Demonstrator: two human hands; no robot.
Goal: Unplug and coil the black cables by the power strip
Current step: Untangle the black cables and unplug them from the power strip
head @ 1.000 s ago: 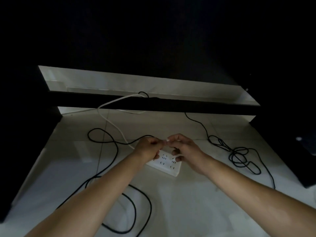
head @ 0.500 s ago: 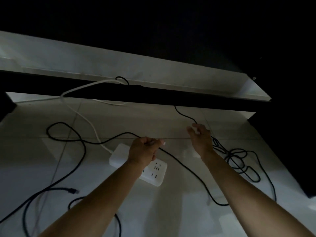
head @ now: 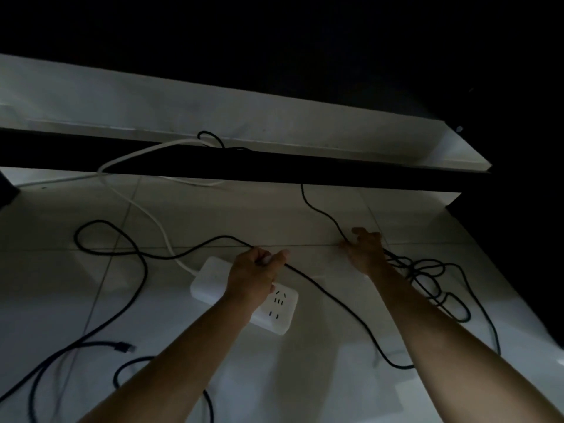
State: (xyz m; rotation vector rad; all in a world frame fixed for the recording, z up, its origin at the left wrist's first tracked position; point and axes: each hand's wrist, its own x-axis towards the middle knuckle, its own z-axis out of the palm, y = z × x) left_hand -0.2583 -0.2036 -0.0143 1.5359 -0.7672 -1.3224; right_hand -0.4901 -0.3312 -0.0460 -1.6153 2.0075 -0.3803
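Here, left hand (head: pixel 253 270) fingers pinch a black cable (head: pixel 335 303) just above the power strip (head: pixel 244 294) — right hand (head: pixel 364 248) fingers grip a second cable (head: pixel 320 209) beside the tangled coil (head: pixel 427 276).

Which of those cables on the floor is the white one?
The white cable running into the power strip; every other cable is black, including the one the left hand pinches.

White power strip (head: pixel 213 277) and white cord (head: pixel 146 215), black cables (head: pixel 140 264), pale tiled floor (head: pixel 213 215).
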